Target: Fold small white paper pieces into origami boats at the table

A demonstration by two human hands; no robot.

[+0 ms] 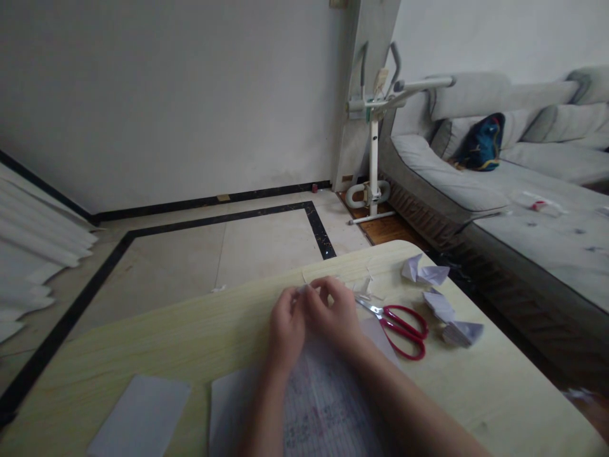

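Observation:
My left hand and my right hand meet over the table, fingers closed in a pinch. A small whitish bit of paper shows between the fingertips; the rest of it is hidden. Below the hands lies a lined sheet with handwriting, partly covered by my forearms. I cannot tell whether it joins the held paper. Beside my right hand lie red-handled scissors, with thin paper scraps around their blades.
Folded paper pieces, one at the far corner and others nearer, lie on the table's right side. A blank paper lies at the left on the pale table. Beyond are exercise equipment and a sofa with a blue bag.

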